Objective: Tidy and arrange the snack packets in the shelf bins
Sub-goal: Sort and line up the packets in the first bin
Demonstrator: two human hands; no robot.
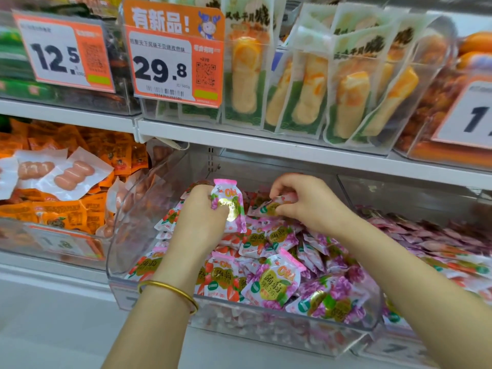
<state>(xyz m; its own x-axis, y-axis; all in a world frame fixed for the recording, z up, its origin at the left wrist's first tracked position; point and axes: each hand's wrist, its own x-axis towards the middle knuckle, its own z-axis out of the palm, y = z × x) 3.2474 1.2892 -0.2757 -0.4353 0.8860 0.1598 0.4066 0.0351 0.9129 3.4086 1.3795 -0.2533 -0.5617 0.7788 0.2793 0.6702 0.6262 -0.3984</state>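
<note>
Top left, a price tag [57,53] reads 12.5, and beside it an orange sign [173,22] shouts 有新品! over 29.8. Down in the clear bin [266,331], the left hand [202,211], gold bangle [170,291] at the wrist, curls round a pink packet [235,209] marked "Oh!", upright above the heap of packets [274,284] printed 蒟蒻果冻. Further right, the right hand [306,201] pinches another packet [269,207] between thumb and fingertips, low on the pile.
</note>
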